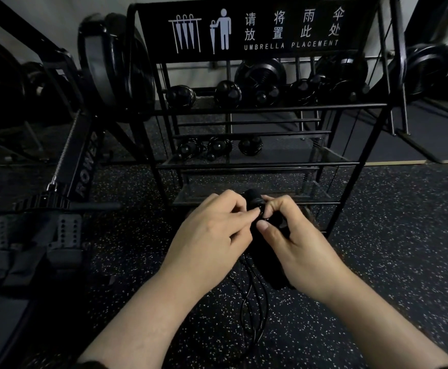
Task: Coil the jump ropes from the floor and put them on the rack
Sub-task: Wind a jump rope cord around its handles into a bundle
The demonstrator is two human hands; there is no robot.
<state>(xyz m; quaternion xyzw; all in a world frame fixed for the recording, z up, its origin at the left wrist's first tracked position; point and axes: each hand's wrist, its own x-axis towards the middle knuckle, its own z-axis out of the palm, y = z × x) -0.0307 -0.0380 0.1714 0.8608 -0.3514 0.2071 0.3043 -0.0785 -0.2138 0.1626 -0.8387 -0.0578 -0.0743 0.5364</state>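
A black jump rope point(253, 296) hangs in loops below my hands, just above the speckled floor. Its black handles point(254, 199) stick up between my fingers. My left hand point(212, 230) pinches the rope at the handles from the left. My right hand point(289, 241) grips the handles and the bundled cord from the right, thumb on top. Straight ahead stands the black metal rack point(244, 107) with horizontal bars and a sign reading "UMBRELLA PLACEMENT". Several coiled black ropes point(217, 147) lie on its mesh shelves.
A rowing machine point(84, 161) with foot straps point(31, 243) stands at the left. Black weight plates point(116, 67) lean behind the rack, and more sit at the right point(427, 62). Speckled rubber floor point(403, 235) lies to the right of my hands.
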